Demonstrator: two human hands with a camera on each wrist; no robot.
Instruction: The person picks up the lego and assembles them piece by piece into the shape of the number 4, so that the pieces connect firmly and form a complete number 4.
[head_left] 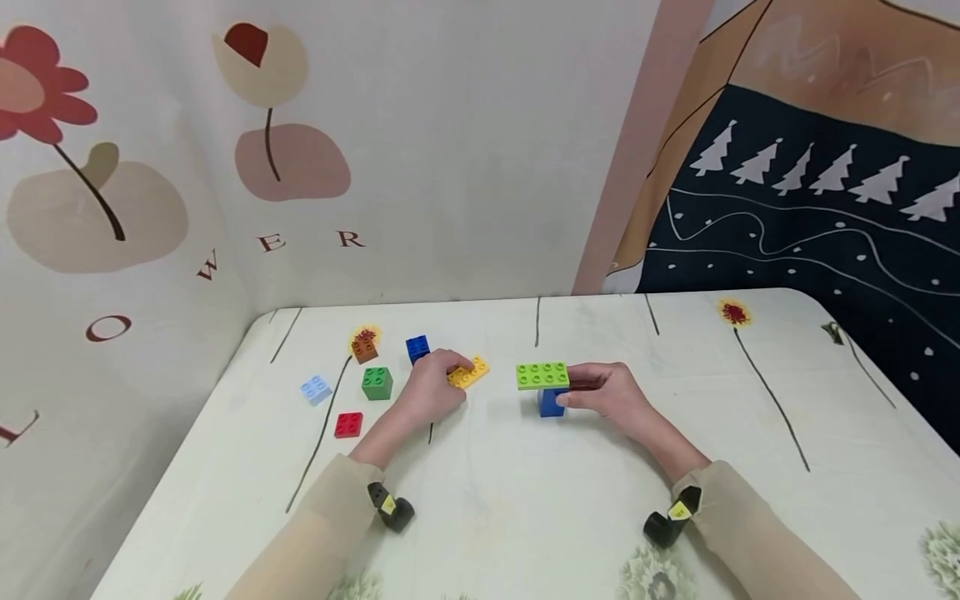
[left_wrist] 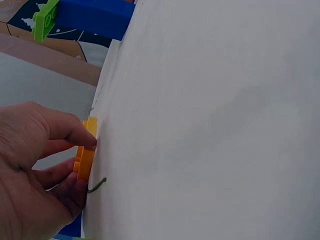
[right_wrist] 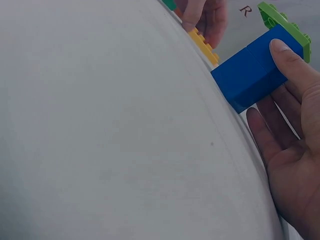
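Observation:
My left hand (head_left: pixel 435 387) pinches a flat yellow building brick (head_left: pixel 468 372) low over the table, between thumb and fingers. In the left wrist view the yellow brick (left_wrist: pixel 86 160) stands edge-on beside the fingertips. To the right, my right hand (head_left: pixel 611 396) grips a blue block stack (head_left: pixel 551 403) by its side. A flat lime-green brick (head_left: pixel 543 375) lies across the top of that stack and juts out to the left. The right wrist view shows the thumb on the blue stack (right_wrist: pixel 255 70), whose lower end is at the tabletop.
Left of my left hand lie loose bricks: dark blue (head_left: pixel 417 348), brown (head_left: pixel 364 349), green (head_left: pixel 377 383), light blue (head_left: pixel 316 390) and red (head_left: pixel 348 425). The white tablecloth (head_left: pixel 510 500) has printed flowers. Behind the table hangs a printed curtain (head_left: pixel 465 150).

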